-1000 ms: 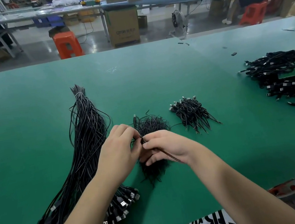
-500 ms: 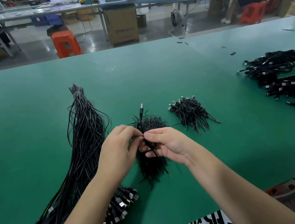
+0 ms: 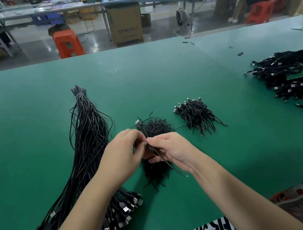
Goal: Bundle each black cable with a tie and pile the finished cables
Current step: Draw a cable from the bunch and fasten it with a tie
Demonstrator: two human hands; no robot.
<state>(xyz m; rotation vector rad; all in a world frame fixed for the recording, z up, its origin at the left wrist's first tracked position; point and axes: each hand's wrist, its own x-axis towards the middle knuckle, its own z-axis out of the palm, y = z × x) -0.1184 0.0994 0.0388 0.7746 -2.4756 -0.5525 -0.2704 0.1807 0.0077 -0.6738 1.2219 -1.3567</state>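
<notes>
Cable tail now trails toward the right wrist

Since half a second ago, both hands have drawn together. Left hand (image 3: 122, 155) and right hand (image 3: 171, 149) pinch one black cable (image 3: 162, 157) above the tie pile (image 3: 154, 132) on the counter (image 3: 162, 86); finished cables (image 3: 197, 115) lie right.

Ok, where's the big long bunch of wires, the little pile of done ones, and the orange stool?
long cable bunch (image 3: 89, 135): head view, middle of the strands.
finished pile (image 3: 195, 115): head view, centre of the heap.
orange stool (image 3: 67, 42): head view, its front face.
</notes>
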